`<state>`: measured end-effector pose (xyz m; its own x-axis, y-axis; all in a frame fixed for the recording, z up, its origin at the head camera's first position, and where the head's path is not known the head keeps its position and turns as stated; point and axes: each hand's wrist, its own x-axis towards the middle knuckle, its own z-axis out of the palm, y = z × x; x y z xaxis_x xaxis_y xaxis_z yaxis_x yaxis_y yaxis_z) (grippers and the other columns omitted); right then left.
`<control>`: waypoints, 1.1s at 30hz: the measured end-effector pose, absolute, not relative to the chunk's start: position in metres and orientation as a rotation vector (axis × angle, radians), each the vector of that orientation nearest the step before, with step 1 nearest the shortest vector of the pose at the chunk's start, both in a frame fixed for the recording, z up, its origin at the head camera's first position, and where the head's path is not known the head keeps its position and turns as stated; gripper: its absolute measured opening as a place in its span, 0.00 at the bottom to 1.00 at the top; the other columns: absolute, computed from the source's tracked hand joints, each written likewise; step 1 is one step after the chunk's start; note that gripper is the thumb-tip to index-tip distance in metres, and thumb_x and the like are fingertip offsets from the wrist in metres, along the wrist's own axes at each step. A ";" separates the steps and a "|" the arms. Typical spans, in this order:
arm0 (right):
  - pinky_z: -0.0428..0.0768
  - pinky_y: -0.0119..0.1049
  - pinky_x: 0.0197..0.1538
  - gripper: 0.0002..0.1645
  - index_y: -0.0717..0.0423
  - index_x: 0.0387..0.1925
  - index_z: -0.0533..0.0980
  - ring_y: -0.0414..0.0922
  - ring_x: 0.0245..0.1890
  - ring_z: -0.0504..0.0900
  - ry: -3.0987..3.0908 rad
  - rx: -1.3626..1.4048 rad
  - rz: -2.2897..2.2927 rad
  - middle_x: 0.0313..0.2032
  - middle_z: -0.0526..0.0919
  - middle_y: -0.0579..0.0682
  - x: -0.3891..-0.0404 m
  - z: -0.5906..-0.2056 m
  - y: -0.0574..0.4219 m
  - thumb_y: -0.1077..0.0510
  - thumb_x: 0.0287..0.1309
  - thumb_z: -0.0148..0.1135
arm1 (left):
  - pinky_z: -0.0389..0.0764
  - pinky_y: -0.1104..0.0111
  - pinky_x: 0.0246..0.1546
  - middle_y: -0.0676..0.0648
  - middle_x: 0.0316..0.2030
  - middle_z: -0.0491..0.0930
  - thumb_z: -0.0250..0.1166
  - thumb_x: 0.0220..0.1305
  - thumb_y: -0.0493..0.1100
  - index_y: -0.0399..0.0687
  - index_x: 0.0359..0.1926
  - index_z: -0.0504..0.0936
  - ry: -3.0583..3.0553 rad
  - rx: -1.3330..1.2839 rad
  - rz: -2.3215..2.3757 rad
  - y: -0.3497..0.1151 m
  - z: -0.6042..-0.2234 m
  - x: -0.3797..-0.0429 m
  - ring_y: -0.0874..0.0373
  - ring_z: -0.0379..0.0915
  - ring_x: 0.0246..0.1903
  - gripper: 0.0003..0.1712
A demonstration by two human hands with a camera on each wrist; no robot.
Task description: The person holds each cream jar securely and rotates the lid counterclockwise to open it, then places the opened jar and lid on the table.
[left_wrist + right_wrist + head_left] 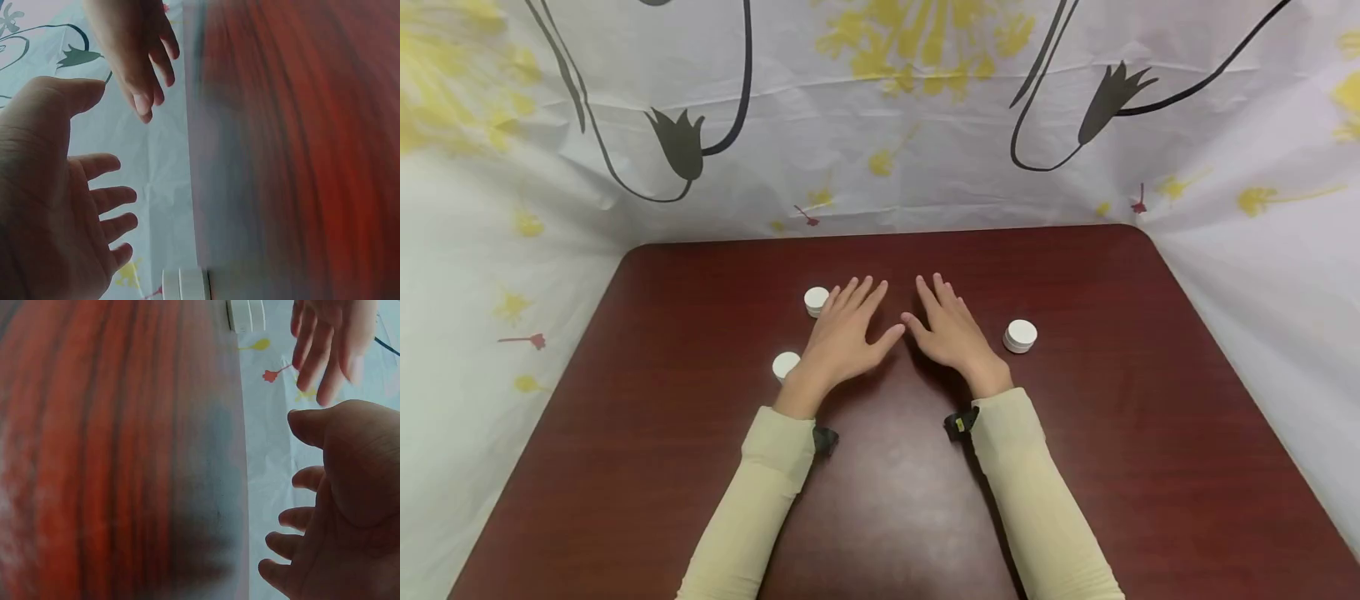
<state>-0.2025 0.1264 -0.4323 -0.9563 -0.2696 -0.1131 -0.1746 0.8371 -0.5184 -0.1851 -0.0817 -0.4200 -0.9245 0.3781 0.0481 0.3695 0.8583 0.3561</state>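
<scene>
My left hand (847, 332) is held over the table with its fingers spread and nothing in its grasp. Beside it, a stack of white discs (816, 300) stands near the fingers, and another white disc or stack (786, 365) is partly hidden by the wrist. To the right my right hand (953, 332) also has extended fingers and holds nothing. A third white disc stack (1020, 335) stands to the right of that hand, apart from it. The thumbs point toward each other with a small gap. In the left wrist view two layered white discs (185, 284) show at the bottom.
The dark red wooden table (887, 508) has rounded far corners. A white cloth (925, 192) with yellow and grey flower prints hangs behind it and along both sides. Dark wrist straps (961, 423) show below the hands at the sleeve cuffs.
</scene>
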 end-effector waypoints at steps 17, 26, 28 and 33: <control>0.56 0.61 0.83 0.47 0.50 0.86 0.49 0.60 0.86 0.48 2.826 -0.361 -0.796 0.86 0.46 0.60 -0.196 -0.443 0.119 0.40 0.77 0.55 | 0.64 0.43 0.78 0.45 0.71 0.74 0.57 0.75 0.68 0.57 0.80 0.66 3.003 0.624 0.698 -0.120 -0.427 -0.164 0.46 0.67 0.74 0.41; 0.55 0.60 0.84 0.48 0.50 0.86 0.48 0.59 0.86 0.48 2.806 -0.380 -0.798 0.85 0.46 0.61 -0.196 -0.437 0.117 0.40 0.77 0.55 | 0.61 0.43 0.79 0.46 0.76 0.70 0.58 0.74 0.68 0.59 0.81 0.65 3.004 0.516 0.747 -0.147 -0.427 -0.159 0.44 0.63 0.77 0.42; 0.55 0.60 0.84 0.48 0.51 0.86 0.47 0.59 0.86 0.48 2.807 -0.385 -0.796 0.85 0.47 0.61 -0.197 -0.435 0.117 0.40 0.77 0.55 | 0.61 0.43 0.79 0.45 0.76 0.71 0.59 0.73 0.68 0.58 0.80 0.65 3.006 0.503 0.775 -0.153 -0.427 -0.157 0.44 0.64 0.77 0.42; 0.57 0.60 0.84 0.48 0.51 0.86 0.48 0.59 0.86 0.50 2.812 -0.418 -0.804 0.85 0.49 0.61 -0.198 -0.431 0.115 0.41 0.77 0.55 | 0.64 0.43 0.77 0.44 0.73 0.73 0.60 0.73 0.67 0.56 0.80 0.66 3.022 0.476 0.784 -0.166 -0.426 -0.156 0.43 0.67 0.74 0.42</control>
<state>-0.1977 0.1150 -0.4311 -0.9428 -0.3179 -0.1006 -0.2166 0.8133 -0.5400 -0.1558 -0.1662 -0.4260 -0.9545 0.2844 0.0902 0.2924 0.8314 0.4726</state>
